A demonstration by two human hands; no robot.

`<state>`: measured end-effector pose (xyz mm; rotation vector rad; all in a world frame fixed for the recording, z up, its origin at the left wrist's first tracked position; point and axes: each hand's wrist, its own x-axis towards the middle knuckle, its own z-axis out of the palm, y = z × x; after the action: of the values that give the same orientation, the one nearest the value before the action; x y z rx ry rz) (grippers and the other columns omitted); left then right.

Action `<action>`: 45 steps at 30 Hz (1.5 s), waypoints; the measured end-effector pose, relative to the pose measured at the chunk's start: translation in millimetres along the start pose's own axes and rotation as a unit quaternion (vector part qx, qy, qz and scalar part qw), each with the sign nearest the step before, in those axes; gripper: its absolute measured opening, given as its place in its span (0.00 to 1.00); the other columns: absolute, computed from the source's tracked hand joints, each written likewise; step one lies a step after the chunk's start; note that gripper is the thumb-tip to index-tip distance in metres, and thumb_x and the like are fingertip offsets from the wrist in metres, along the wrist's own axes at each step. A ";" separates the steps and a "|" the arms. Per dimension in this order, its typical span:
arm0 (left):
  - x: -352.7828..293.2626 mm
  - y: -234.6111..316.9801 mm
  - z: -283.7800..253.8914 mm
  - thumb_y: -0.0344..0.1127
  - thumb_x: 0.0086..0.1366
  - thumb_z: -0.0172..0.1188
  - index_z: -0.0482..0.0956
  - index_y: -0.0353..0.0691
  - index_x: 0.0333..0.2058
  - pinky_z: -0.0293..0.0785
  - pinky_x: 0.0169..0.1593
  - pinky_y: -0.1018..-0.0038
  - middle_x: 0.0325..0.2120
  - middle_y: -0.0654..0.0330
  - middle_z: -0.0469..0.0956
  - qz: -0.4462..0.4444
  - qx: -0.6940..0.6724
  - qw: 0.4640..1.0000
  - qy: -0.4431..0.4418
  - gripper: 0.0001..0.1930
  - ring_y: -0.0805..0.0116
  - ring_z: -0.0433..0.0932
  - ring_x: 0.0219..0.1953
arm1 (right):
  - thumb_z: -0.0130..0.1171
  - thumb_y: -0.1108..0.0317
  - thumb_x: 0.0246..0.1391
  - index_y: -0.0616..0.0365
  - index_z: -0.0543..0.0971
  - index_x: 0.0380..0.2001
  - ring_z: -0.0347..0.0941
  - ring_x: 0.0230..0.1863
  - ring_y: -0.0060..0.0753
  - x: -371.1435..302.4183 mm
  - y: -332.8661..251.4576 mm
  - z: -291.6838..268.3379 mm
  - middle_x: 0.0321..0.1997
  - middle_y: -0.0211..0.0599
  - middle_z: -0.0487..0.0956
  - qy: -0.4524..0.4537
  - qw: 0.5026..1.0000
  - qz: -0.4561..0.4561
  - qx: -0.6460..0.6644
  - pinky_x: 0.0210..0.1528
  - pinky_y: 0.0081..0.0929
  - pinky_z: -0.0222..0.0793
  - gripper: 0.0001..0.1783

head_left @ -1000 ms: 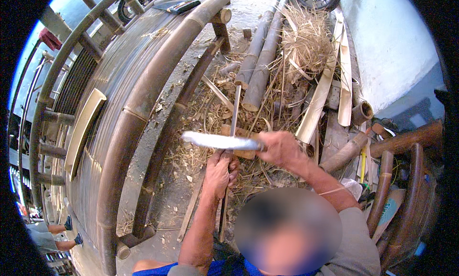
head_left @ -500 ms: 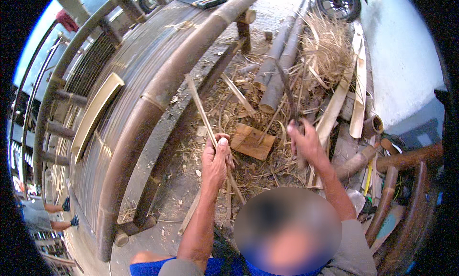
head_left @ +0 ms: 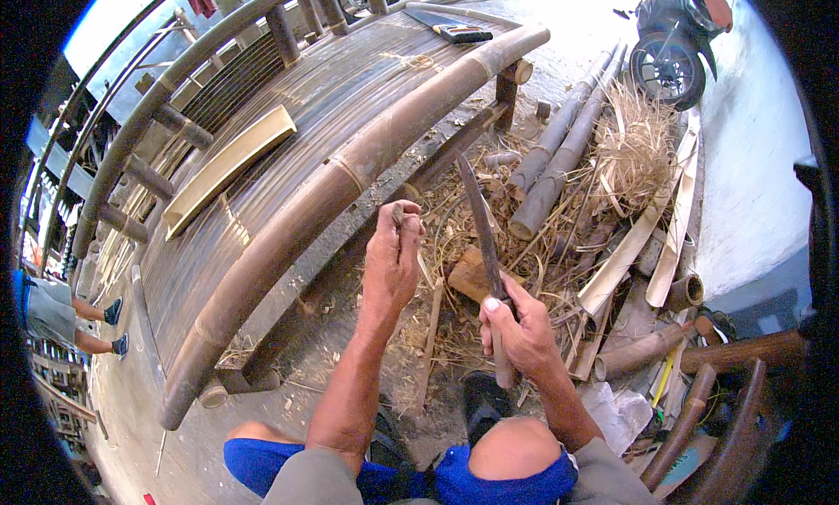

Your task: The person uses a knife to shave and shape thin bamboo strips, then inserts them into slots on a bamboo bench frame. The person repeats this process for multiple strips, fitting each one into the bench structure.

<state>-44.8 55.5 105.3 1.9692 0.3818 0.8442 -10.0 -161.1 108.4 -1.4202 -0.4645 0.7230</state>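
Observation:
My right hand is closed round the handle of a long, dark-bladed machete, its blade pointing up and away from me. To the left, my raised left hand has its fingers curled closed. A small brownish end, apparently of a bamboo strip, pokes out between thumb and fingers; the rest of it is hidden. Behind the machete lies a wooden block on the littered ground. A narrow bamboo strip lies below, between my two hands.
A bamboo bench fills the left, bearing a split bamboo piece and a handsaw. Bamboo poles, a heap of shavings and split lengths lie ahead and right. A motorcycle stands at a white wall. Another person's legs show far left.
The long bamboo strip stretching forward from my left hand no longer shows that way. My left hand has risen; the machete now stands nearer the middle. The view has tilted, bringing my knees into sight.

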 end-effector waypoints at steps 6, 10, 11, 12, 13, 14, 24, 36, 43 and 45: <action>-30.0 12.2 3.9 0.31 0.71 0.57 0.75 0.40 0.45 0.74 0.38 0.70 0.31 0.58 0.77 -0.016 -0.001 1.000 -0.024 0.06 0.67 0.78 0.35 | 0.41 0.54 0.73 0.60 0.62 0.68 0.71 0.20 0.21 2.8 -34.2 21.9 0.27 0.30 0.72 -0.056 0.996 -0.031 0.070 0.21 0.22 0.70 0.28; -39.3 9.9 9.5 0.28 0.66 0.62 0.77 0.39 0.44 0.77 0.43 0.67 0.36 0.54 0.80 0.003 -0.028 0.999 -0.033 0.09 0.58 0.82 0.39 | 0.39 0.50 0.74 0.60 0.67 0.62 0.69 0.17 0.19 4.4 -45.8 30.4 0.26 0.29 0.72 -0.061 0.997 -0.038 0.012 0.19 0.22 0.70 0.27; -41.3 9.4 10.1 0.28 0.66 0.62 0.77 0.38 0.44 0.77 0.43 0.66 0.36 0.53 0.80 -0.001 -0.020 0.999 -0.039 0.09 0.57 0.82 0.39 | 0.39 0.49 0.74 0.60 0.69 0.59 0.70 0.17 0.19 5.0 -47.4 31.5 0.25 0.29 0.72 -0.064 0.997 -0.037 0.020 0.19 0.22 0.70 0.27; -43.1 9.2 10.7 0.27 0.65 0.62 0.77 0.38 0.44 0.77 0.43 0.66 0.35 0.53 0.80 0.006 -0.011 0.999 -0.041 0.09 0.56 0.82 0.39 | 0.39 0.50 0.74 0.61 0.70 0.59 0.69 0.17 0.19 5.2 -48.3 32.5 0.23 0.28 0.71 -0.059 0.998 -0.025 0.017 0.19 0.22 0.68 0.27; -44.8 9.3 10.9 0.27 0.65 0.62 0.77 0.38 0.44 0.77 0.43 0.66 0.35 0.53 0.80 -0.011 -0.013 0.999 -0.050 0.09 0.55 0.82 0.39 | 0.39 0.51 0.74 0.62 0.70 0.59 0.68 0.17 0.19 5.5 -48.9 32.8 0.22 0.27 0.71 -0.054 0.998 -0.018 0.015 0.18 0.23 0.67 0.27; -46.2 9.6 10.8 0.27 0.65 0.62 0.77 0.38 0.44 0.77 0.43 0.66 0.35 0.52 0.80 -0.017 -0.013 0.998 -0.056 0.10 0.55 0.82 0.39 | 0.38 0.52 0.74 0.63 0.70 0.60 0.67 0.16 0.19 5.6 -49.1 32.9 0.20 0.26 0.70 -0.048 0.999 -0.011 0.014 0.18 0.23 0.65 0.27; -47.4 13.6 11.5 0.28 0.66 0.61 0.78 0.37 0.43 0.76 0.44 0.67 0.34 0.53 0.81 -0.015 -0.027 0.998 -0.059 0.08 0.59 0.82 0.38 | 0.39 0.49 0.74 0.60 0.71 0.47 0.70 0.17 0.20 5.0 -47.9 30.3 0.23 0.29 0.72 -0.071 0.997 -0.019 0.012 0.18 0.23 0.69 0.23; 4.4 34.5 1.4 0.32 0.77 0.47 0.71 0.36 0.41 0.81 0.50 0.61 0.28 0.64 0.69 0.077 -0.261 0.957 0.104 0.06 0.77 0.70 0.31 | 0.54 0.68 0.59 0.61 0.58 0.68 0.73 0.21 0.27 7.0 102.8 -31.3 0.26 0.34 0.74 0.029 0.997 0.057 -0.032 0.23 0.30 0.73 0.35; -1.9 25.3 24.8 0.34 0.75 0.48 0.68 0.39 0.32 0.82 0.43 0.61 0.24 0.63 0.69 0.070 -0.206 0.967 0.129 0.10 0.73 0.68 0.26 | 0.55 0.52 0.65 0.62 0.71 0.44 0.75 0.15 0.36 -34.1 214.6 -42.5 0.21 0.39 0.77 0.101 0.929 0.333 0.127 0.18 0.36 0.76 0.21; 5.5 33.2 14.8 0.38 0.77 0.44 0.63 0.42 0.27 0.75 0.27 0.74 0.21 0.65 0.63 0.081 -0.152 0.963 0.205 0.16 0.78 0.61 0.22 | 0.54 0.49 0.65 0.60 0.71 0.37 0.74 0.15 0.35 -48.6 229.8 -39.2 0.20 0.39 0.77 0.108 0.941 0.319 0.039 0.17 0.36 0.75 0.22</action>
<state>-33.0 31.9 130.9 1.5505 0.3072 1.3415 -57.4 -223.9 -116.4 -1.5629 0.2168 1.0707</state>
